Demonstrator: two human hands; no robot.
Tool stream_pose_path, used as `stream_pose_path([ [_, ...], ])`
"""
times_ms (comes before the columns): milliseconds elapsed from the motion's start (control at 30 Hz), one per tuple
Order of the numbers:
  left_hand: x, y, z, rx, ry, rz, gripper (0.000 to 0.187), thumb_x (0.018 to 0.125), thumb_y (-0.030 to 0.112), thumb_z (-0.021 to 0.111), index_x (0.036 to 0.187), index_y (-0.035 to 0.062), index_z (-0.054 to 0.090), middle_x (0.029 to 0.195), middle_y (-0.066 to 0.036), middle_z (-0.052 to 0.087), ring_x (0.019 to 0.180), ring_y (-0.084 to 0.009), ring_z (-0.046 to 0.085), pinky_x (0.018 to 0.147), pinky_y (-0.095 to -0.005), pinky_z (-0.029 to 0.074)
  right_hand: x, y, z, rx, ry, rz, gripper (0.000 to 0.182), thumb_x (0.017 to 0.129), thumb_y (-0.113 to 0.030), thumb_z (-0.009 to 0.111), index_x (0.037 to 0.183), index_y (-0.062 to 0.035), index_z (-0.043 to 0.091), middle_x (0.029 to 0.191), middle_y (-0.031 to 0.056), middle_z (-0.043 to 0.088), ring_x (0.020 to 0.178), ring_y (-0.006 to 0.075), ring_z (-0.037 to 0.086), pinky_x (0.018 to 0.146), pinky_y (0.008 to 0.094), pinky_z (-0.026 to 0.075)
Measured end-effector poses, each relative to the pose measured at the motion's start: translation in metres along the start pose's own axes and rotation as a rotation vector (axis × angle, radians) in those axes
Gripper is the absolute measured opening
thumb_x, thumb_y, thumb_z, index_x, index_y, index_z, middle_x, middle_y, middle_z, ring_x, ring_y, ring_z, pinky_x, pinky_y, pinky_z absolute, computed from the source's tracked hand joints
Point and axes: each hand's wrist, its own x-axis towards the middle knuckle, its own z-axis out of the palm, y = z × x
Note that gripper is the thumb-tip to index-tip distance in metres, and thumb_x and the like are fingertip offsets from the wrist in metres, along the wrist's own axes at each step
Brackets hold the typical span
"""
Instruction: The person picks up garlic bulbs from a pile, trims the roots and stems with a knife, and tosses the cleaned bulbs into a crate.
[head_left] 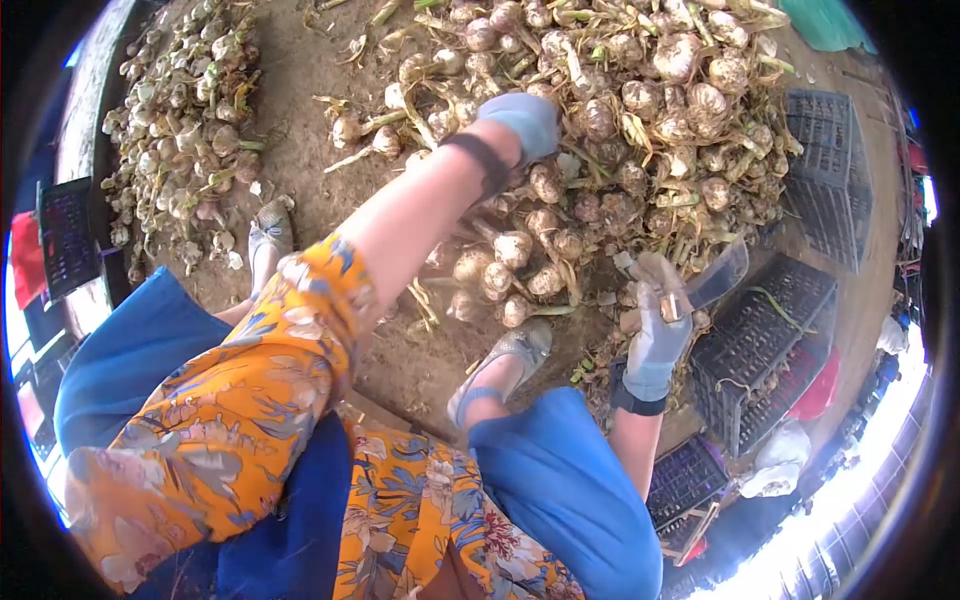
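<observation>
My left hand [523, 122], in a grey-white glove with a dark band at the wrist, reaches into a big heap of garlic [690, 110] with dry stalks. Its fingers are hidden from view and the glove is slightly blurred. Lower right, my right hand [656, 335], also gloved, is closed around the handle of a knife [722, 274]. The broad blade points up and to the right, beside the heap's lower edge. Loose garlic bulbs [512, 250] with soil on them lie between my two hands.
A smaller garlic pile [185, 130] lies on the dirt floor [300, 100] to the left. Black plastic crates [765, 335] stand at the right, near a grey crate [830, 165]. My shoes [520, 345] are at the heap's near edge. A white bag [780, 460] sits lower right.
</observation>
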Motion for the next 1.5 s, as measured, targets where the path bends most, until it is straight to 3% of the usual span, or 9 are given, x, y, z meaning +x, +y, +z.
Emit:
stream_pose_path([
  [400,-0.022,0.024,0.01,0.401,-0.374,0.267,0.029,0.087,0.014,0.058,0.113,0.0043,0.067,0.119,-0.016,0.063,0.094,-0.0297,0.067,0.076,-0.0388,0.054,-0.019,0.003,0.005,-0.056,-0.11,-0.028,0.041,0.087,-0.006,0.063,0.126,0.0038,0.056,0.119,0.0128,0.062,0.105,0.0212,0.061,0.096,0.0332,0.046],
  [533,-0.097,0.026,0.048,-0.299,0.447,0.304,0.03,0.091,0.013,0.055,0.119,0.004,0.057,0.092,-0.016,0.059,0.076,-0.0295,0.062,0.066,-0.0367,0.052,-0.034,0.026,0.012,-0.031,-0.12,-0.069,0.047,0.089,-0.01,0.064,0.132,0.0034,0.051,0.133,0.0136,0.053,0.117,0.0223,0.054,0.101,0.0349,0.042],
  [633,-0.159,0.062,0.091,-0.521,0.317,0.371,0.038,0.089,0.02,0.059,0.122,0.0025,0.056,0.095,-0.018,0.059,0.085,-0.0318,0.061,0.073,-0.039,0.051,-0.054,0.023,0.032,0.547,-0.189,0.119,0.072,0.096,-0.031,0.056,0.152,-0.007,0.017,0.151,0.0116,0.032,0.133,0.0235,0.04,0.106,0.0423,0.038],
  [867,-0.182,0.115,0.119,-0.984,0.037,0.776,0.081,0.079,0.049,0.068,0.136,-0.0012,0.041,0.127,-0.023,0.05,0.119,-0.0411,0.046,0.102,-0.0452,0.038,-0.073,0.012,-0.011,0.52,-0.039,0.068,0.054,0.096,-0.026,0.053,0.141,-0.0039,0.034,0.138,0.0159,0.044,0.125,0.0305,0.047,0.101,0.0477,0.042],
  [1000,-0.142,0.066,0.061,-0.336,0.337,0.796,0.071,0.061,0.02,0.08,0.126,0.0086,0.053,0.13,-0.018,0.052,0.119,-0.0339,0.051,0.099,-0.0458,0.043,-0.059,-0.017,-0.126,0.359,0.08,-0.161,0.045,0.096,-0.024,0.051,0.135,-0.0021,0.044,0.13,0.0184,0.051,0.12,0.0346,0.051,0.097,0.0508,0.044],
  [1033,-0.119,0.054,0.035,-0.062,0.065,0.506,0.055,0.069,0.017,0.076,0.12,0.0092,0.058,0.129,-0.015,0.054,0.118,-0.0319,0.052,0.098,-0.0438,0.045,-0.056,-0.029,-0.163,0.366,0.204,-0.149,0.047,0.096,-0.024,0.051,0.136,-0.0015,0.042,0.126,0.0176,0.054,0.115,0.0317,0.054,0.102,0.0482,0.043],
  [1100,-0.076,-0.001,0.046,0.31,0.393,0.294,0.049,0.078,0.012,0.069,0.126,0.0125,0.058,0.134,-0.013,0.052,0.122,-0.0288,0.05,0.097,-0.0418,0.046,-0.048,-0.047,-0.209,-0.015,0.42,-0.264,0.046,0.095,-0.023,0.053,0.134,-0.002,0.044,0.127,0.0174,0.054,0.114,0.0308,0.056,0.1,0.046,0.045],
  [1233,-0.074,-0.046,0.036,0.512,-0.129,0.196,0.058,0.079,0.01,0.068,0.134,0.0128,0.051,0.132,-0.012,0.048,0.118,-0.0313,0.05,0.096,-0.0412,0.047,-0.037,-0.057,-0.252,-0.615,0.654,-0.245,0.043,0.092,-0.019,0.057,0.131,-0.0029,0.049,0.129,0.0171,0.055,0.112,0.029,0.059,0.096,0.0415,0.048],
  [1500,-0.178,-0.064,0.095,0.086,0.246,0.634,0.063,0.073,0.023,0.074,0.13,0.0089,0.052,0.13,-0.017,0.048,0.118,-0.0346,0.049,0.101,-0.0462,0.04,0.015,-0.005,-0.054,-0.61,-0.061,-0.376,0.041,0.086,-0.012,0.064,0.125,-0.0046,0.059,0.133,0.0164,0.056,0.107,0.0254,0.064,0.089,0.0326,0.053],
])
